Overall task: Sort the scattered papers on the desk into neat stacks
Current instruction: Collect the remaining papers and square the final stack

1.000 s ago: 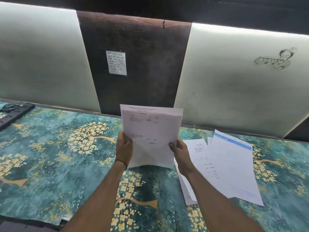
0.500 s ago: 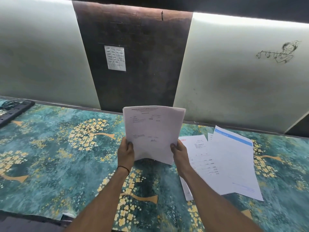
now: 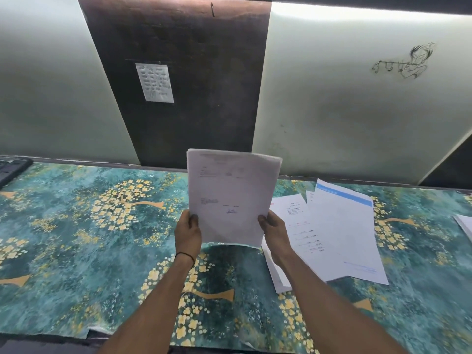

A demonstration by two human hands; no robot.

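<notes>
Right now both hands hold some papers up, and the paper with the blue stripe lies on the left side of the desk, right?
Not the left. In the head view the paper with the blue stripe lies on the right side of the desk. The left hand and right hand do hold the papers up.

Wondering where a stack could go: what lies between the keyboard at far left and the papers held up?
Only the teal flowered desk cover; the head view shows that stretch bare between the keyboard and the held papers.
</notes>
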